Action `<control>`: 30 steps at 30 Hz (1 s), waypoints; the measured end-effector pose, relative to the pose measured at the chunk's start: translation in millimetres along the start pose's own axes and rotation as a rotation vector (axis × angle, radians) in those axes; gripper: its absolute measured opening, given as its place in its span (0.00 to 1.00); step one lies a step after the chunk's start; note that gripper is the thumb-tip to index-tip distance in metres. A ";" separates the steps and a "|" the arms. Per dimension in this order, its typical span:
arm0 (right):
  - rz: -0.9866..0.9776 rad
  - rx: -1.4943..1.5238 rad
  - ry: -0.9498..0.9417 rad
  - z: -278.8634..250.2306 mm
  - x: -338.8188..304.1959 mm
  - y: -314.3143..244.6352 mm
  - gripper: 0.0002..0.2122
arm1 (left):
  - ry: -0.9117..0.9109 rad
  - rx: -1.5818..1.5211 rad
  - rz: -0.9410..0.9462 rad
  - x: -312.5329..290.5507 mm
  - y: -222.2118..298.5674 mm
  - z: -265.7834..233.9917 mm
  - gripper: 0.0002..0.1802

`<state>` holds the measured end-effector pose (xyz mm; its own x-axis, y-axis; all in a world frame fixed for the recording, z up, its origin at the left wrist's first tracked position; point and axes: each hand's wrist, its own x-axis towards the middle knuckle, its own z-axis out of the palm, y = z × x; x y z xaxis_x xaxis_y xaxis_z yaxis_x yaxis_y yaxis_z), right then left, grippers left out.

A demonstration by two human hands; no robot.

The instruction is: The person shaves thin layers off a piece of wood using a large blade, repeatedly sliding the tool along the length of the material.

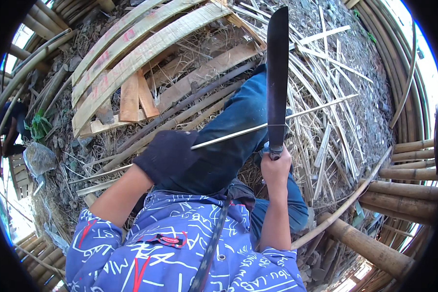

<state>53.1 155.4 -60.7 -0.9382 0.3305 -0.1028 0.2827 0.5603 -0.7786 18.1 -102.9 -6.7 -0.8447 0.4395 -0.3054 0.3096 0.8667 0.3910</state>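
A dark glove covers my left hand (165,155), which is closed round a thin bamboo strip (228,135). The strip slants up to the right across my jeans (228,117) and meets the machete near the base of its blade; its far end shows beyond the blade. My bare right hand (276,169) grips the handle of the machete (277,68). Its long, dark blade points away from me. Whether the edge is cutting into the strip, I cannot tell.
Many split bamboo strips (333,141) litter the ground on the right. A pallet of pale planks (146,53) lies at the far left, with long poles (180,109) beside it. Thick bamboo poles (365,243) stick in from the right. A clear plastic bag (39,158) lies left.
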 end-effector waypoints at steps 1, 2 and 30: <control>-0.007 -0.002 0.001 0.0 1.6 -1.0 0.10 | 0.048 -0.049 0.009 -7.8 -7.1 -4.5 0.17; -0.017 -0.029 -0.018 1.1 2.7 -0.6 0.10 | 0.092 -0.098 0.019 -15.9 -14.6 -8.6 0.17; 0.056 0.022 -0.021 -14.0 -13.9 -6.5 0.11 | 0.225 -0.044 0.103 -51.5 -60.9 1.9 0.09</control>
<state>67.2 157.7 -45.6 -0.9251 0.3447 -0.1594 0.3306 0.5246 -0.7845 43.6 -177.9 -16.4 -0.8873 0.4569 -0.0626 0.3837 0.8068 0.4493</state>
